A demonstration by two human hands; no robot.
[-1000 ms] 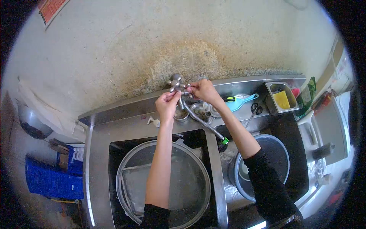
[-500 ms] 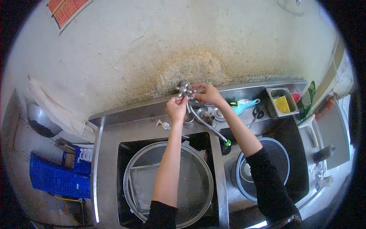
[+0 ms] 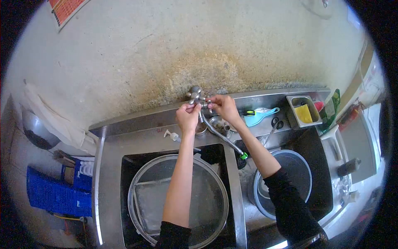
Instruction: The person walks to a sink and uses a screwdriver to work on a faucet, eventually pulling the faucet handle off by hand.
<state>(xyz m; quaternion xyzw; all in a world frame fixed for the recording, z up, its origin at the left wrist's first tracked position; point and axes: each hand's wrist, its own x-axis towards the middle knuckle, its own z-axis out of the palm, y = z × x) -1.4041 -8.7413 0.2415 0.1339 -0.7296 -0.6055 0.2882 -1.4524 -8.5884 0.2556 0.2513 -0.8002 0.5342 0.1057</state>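
A metal wall faucet [image 3: 195, 95] with knobbed handles sits against the stained wall, and its long curved spout [image 3: 222, 137] ends in a green-ringed tip. My left hand [image 3: 188, 118] is closed, thumb and fingers pinching the faucet's lower left side near the spout base; the exact part is covered by my fingers. On the other side, my right hand [image 3: 224, 108] has its fingers bent around the right tap handle [image 3: 210, 106]. Below my left forearm, a large round framed screen [image 3: 139, 182] lies in the left basin. No water shows at the spout tip.
In the right basin stands a blue-grey tub [image 3: 307, 176] with a bowl inside. Along the ledge are a pump top [image 3: 172, 135], small bowls, a light-blue scoop [image 3: 261, 118], scissors [image 3: 274, 126] and a metal container [image 3: 293, 106] with a yellow sponge. Blue crates [image 3: 54, 191] stand at the left.
The view has shifted slightly, so the scene sits a little further left. My right hand's raised fingers have come down and closed on the right tap handle. My left hand stays at the faucet.
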